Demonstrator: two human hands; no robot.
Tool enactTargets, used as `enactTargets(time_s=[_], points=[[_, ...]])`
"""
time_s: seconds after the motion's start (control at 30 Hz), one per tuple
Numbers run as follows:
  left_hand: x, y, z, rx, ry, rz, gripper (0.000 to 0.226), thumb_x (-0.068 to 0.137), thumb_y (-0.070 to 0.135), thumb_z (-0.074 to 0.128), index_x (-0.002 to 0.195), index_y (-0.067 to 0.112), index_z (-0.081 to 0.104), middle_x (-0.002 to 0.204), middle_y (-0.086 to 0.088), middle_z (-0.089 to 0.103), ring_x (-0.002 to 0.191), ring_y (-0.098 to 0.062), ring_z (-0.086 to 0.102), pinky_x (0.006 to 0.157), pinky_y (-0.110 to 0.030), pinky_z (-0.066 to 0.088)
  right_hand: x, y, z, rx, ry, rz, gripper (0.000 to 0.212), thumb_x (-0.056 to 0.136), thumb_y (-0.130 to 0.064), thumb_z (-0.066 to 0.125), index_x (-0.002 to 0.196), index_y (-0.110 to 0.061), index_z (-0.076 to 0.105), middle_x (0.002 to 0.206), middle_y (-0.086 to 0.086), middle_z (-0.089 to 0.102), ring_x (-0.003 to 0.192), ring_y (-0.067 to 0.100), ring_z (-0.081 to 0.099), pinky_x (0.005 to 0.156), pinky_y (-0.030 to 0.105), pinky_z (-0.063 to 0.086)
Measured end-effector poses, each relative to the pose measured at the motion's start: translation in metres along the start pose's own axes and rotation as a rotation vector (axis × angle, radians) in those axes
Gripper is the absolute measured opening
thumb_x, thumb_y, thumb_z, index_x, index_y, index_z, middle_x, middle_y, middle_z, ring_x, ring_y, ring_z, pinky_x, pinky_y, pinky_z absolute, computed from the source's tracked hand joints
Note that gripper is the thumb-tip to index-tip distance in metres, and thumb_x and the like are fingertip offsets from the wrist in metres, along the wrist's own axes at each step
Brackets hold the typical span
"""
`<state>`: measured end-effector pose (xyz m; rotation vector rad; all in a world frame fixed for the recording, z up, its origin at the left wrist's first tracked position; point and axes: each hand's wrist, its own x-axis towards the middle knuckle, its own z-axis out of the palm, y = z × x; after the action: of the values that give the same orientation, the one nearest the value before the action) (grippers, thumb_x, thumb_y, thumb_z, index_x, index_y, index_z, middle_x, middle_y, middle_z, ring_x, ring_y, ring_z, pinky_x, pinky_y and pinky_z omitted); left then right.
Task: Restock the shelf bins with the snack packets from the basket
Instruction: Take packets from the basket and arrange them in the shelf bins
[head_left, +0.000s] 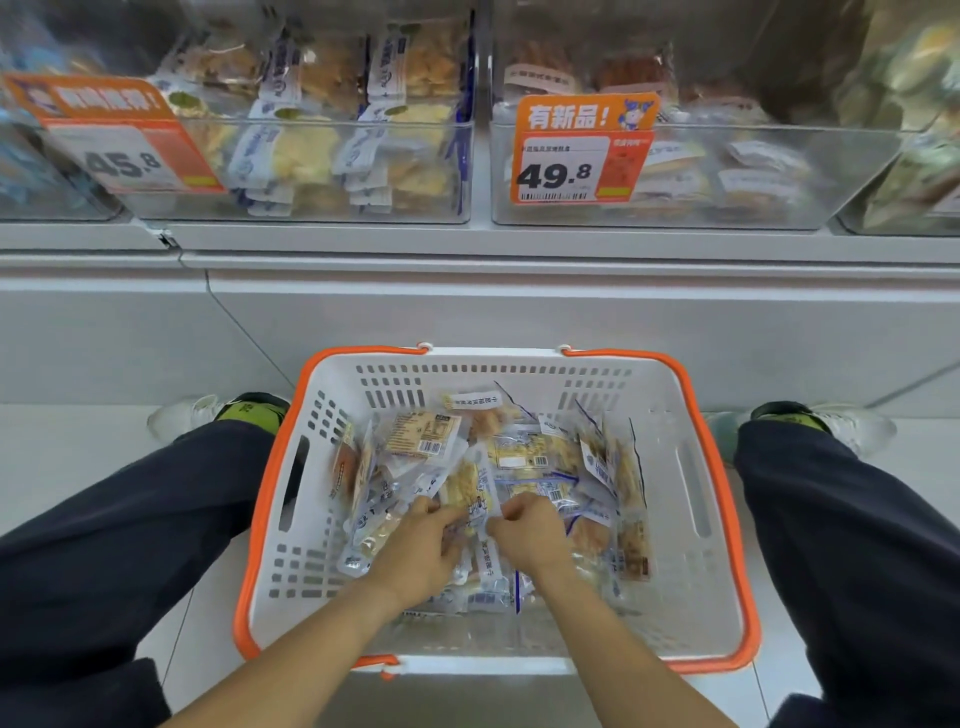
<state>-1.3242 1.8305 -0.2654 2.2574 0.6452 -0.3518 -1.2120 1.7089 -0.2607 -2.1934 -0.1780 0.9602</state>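
We are crouching over a white basket (691, 587) with orange handles, set on the floor between our knees in dark trousers (857, 545). Our left hand (418, 553) and right hand (530, 535) are both reaching into the heap of snack packets (524, 467) inside it; together they are pinching one upright clear packet (472, 491) between curled fingers. The remaining packets are lying loosely piled around and under the hands, crowding the grasp. Above, two clear shelf bins are sitting side by side: the left bin (311, 208) holding pale yellow packets behind a blurred price tag (130, 150), the right bin (727, 213) holding darker ones behind a tag (582, 150) reading 49.8. White shoes (182, 413) are flanking the basket.
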Motion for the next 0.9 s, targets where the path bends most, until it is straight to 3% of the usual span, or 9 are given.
enactTargets(time_s=[0.07, 0.13, 0.27, 0.33, 0.43, 0.57, 0.77, 0.83, 0.9], points=[[-0.002, 0.022, -0.007, -0.169, 0.043, -0.070, 0.037, 0.101, 0.039, 0.047, 0.134, 0.025, 0.053, 0.123, 0.007, 0.056, 0.101, -0.009, 0.058, 0.092, -0.025, 0.047, -0.008, -0.002, -0.019, 0.200, 0.011, 0.031, 0.015, 0.081, -0.011, 0.071, 0.073, -0.010, 0.058, 0.065, 0.004, 0.062, 0.064, 0.022, 0.063, 0.069, 0.046, 0.061], [-0.004, 0.046, -0.020, -0.478, 0.056, -0.174, 0.036, 0.098, 0.052, 0.049, 0.120, 0.025, 0.057, 0.120, 0.010, 0.063, 0.102, -0.008, 0.064, 0.094, -0.030, 0.051, -0.015, -0.008, -0.040, 0.318, -0.005, -0.008, 0.012, 0.082, -0.009, 0.071, 0.075, -0.009, 0.061, 0.066, 0.003, 0.067, 0.066, 0.020, 0.066, 0.075, 0.053, 0.060], [-0.008, 0.081, -0.046, -1.024, 0.036, -0.155, 0.032, 0.100, 0.037, 0.054, 0.111, 0.010, 0.067, 0.104, -0.005, 0.075, 0.096, -0.022, 0.072, 0.086, -0.039, 0.058, -0.035, -0.040, -0.066, 0.236, -0.085, -0.307, 0.012, 0.081, -0.005, 0.074, 0.072, -0.011, 0.068, 0.076, -0.011, 0.074, 0.079, -0.001, 0.069, 0.077, 0.026, 0.056], [-0.012, 0.091, -0.055, -0.996, 0.198, -0.110, 0.019, 0.100, 0.025, 0.057, 0.110, 0.012, 0.068, 0.100, -0.003, 0.076, 0.095, -0.022, 0.073, 0.083, -0.038, 0.059, -0.044, -0.052, -0.067, 0.109, -0.113, -0.502, 0.006, 0.079, -0.014, 0.080, 0.077, -0.017, 0.075, 0.097, -0.018, 0.074, 0.099, -0.004, 0.066, 0.086, 0.021, 0.052], [-0.013, 0.089, -0.068, -0.895, 0.362, -0.097, 0.020, 0.099, 0.010, 0.055, 0.103, 0.022, 0.071, 0.097, 0.007, 0.076, 0.094, -0.011, 0.071, 0.083, -0.031, 0.054, -0.052, -0.061, -0.063, -0.054, -0.071, -0.679, 0.026, 0.073, -0.040, 0.086, 0.094, -0.029, 0.076, 0.116, -0.025, 0.063, 0.116, -0.004, 0.054, 0.098, 0.010, 0.038], [-0.016, 0.085, -0.093, -0.944, 0.241, -0.050, 0.024, 0.100, 0.007, 0.053, 0.114, 0.019, 0.068, 0.109, 0.001, 0.075, 0.106, -0.018, 0.069, 0.093, -0.040, 0.053, -0.054, -0.064, -0.063, -0.010, 0.137, -0.721, 0.040, 0.078, -0.036, 0.084, 0.113, -0.037, 0.064, 0.127, -0.020, 0.044, 0.124, -0.004, 0.046, 0.102, 0.007, 0.034], [-0.026, 0.085, -0.116, -0.731, 0.294, 0.046, 0.021, 0.095, 0.026, 0.063, 0.116, 0.024, 0.065, 0.099, 0.005, 0.077, 0.094, -0.013, 0.073, 0.091, -0.047, 0.056, -0.060, -0.077, -0.074, 0.196, 0.193, -0.503, 0.044, 0.077, -0.030, 0.086, 0.110, -0.041, 0.060, 0.099, -0.012, 0.069, 0.074, 0.012, 0.067, 0.070, 0.030, 0.058], [-0.028, 0.088, -0.123, -0.647, 0.368, 0.080, 0.035, 0.092, 0.030, 0.067, 0.125, 0.032, 0.056, 0.101, 0.011, 0.075, 0.093, -0.006, 0.072, 0.090, -0.042, 0.057, -0.062, -0.088, -0.076, 0.173, 0.216, -0.493, 0.040, 0.077, -0.034, 0.086, 0.107, -0.043, 0.061, 0.084, -0.007, 0.071, 0.069, 0.010, 0.066, 0.066, 0.026, 0.055], [-0.030, 0.098, -0.134, -0.677, 0.391, 0.149, 0.057, 0.089, 0.023, 0.071, 0.136, 0.038, 0.042, 0.111, 0.016, 0.072, 0.100, -0.003, 0.069, 0.091, -0.038, 0.057, -0.063, -0.104, -0.081, 0.127, 0.234, -0.552, 0.038, 0.079, -0.035, 0.083, 0.109, -0.043, 0.060, 0.090, -0.009, 0.071, 0.074, 0.006, 0.066, 0.068, 0.019, 0.052]])
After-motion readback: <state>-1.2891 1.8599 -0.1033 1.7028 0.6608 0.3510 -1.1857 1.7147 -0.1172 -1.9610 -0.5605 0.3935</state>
